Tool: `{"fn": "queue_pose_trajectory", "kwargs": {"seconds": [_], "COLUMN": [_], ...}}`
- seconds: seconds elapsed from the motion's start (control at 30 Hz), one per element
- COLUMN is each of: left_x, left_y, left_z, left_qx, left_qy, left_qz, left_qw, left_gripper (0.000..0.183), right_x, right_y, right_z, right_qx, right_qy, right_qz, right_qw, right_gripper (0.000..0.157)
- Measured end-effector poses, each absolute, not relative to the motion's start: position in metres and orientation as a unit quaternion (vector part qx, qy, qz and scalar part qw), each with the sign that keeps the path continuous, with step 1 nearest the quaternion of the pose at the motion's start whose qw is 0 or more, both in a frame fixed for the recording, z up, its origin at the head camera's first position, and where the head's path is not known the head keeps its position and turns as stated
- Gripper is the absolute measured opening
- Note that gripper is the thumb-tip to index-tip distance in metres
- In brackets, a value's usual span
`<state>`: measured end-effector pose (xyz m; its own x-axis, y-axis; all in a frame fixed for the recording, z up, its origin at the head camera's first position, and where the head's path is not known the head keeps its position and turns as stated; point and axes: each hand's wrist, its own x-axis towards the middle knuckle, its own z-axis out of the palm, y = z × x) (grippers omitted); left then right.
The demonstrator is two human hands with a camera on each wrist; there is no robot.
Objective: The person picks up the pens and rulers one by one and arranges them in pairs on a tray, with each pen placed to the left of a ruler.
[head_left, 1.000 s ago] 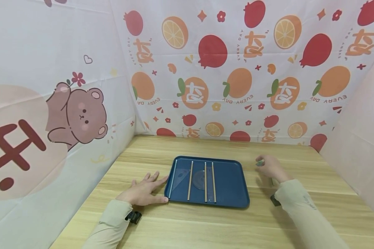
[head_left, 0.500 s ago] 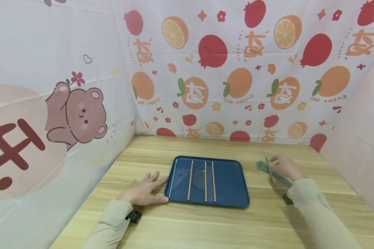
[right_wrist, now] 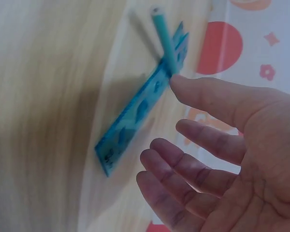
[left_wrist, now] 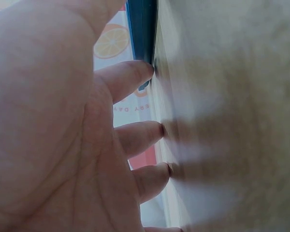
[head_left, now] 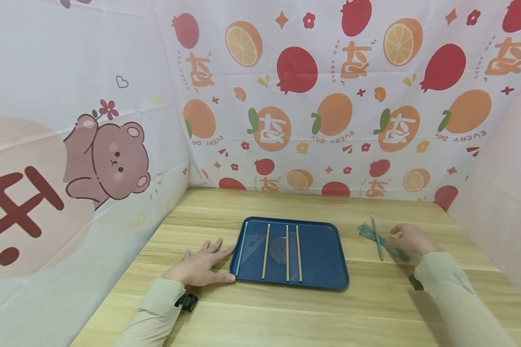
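My left hand (head_left: 199, 266) lies with fingers spread on the table, thumb and index fingertip at the left rim of the blue tray (head_left: 323, 260). In the left wrist view its fingertips touch the tabletop beside the tray edge. To the tray's right, a green pencil (head_left: 377, 241) lies across a teal, see-through ruler-like strip (head_left: 392, 248) with darker shapes along it. My right hand (head_left: 412, 239) hovers over the strip's right part, fingers loosely bent and holding nothing. In the right wrist view, the thumb tip overlaps the pencil's (right_wrist: 164, 41) lower end.
Inside the tray lie a dark-green pencil (head_left: 241, 248), several wood-coloured pencils (head_left: 266, 251), a clear set square (head_left: 251, 248), a clear protractor (head_left: 278, 250) and a clear ruler (head_left: 293, 260). Printed cloth (head_left: 297, 144) stands behind the wooden table (head_left: 260, 313) and at its sides.
My right hand has let go of the green pencil and drawn back to the right. The pencil now rests across the teal strip. My left hand and the tray have stayed put.
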<state>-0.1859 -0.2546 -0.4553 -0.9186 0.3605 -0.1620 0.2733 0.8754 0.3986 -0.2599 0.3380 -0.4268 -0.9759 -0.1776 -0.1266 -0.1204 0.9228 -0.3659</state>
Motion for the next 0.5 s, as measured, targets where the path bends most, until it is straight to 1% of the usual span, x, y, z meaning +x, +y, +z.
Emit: {"fn": "queue_pose_trajectory", "kwargs": {"seconds": [0.27,0.5], "left_x": [-0.1864,-0.187], "left_y": [-0.2544,-0.2532], "left_z": [-0.4563,-0.4545], "left_qx": [0.164,0.169], "left_qy": [0.961,0.961], "left_qz": [0.189,0.184], "left_qw": [0.116,0.116], "left_gripper": [0.092,0.092], "right_x": [-0.2606,-0.2611], "right_y": [0.3366,0.3324], "right_z": [-0.4276,-0.4282], "right_qx": [-0.08,-0.069], "right_qy": [0.978,0.978], "right_qz": [-0.166,-0.169], "right_qw": [0.093,0.1], "right_gripper": [0.059,0.053]}}
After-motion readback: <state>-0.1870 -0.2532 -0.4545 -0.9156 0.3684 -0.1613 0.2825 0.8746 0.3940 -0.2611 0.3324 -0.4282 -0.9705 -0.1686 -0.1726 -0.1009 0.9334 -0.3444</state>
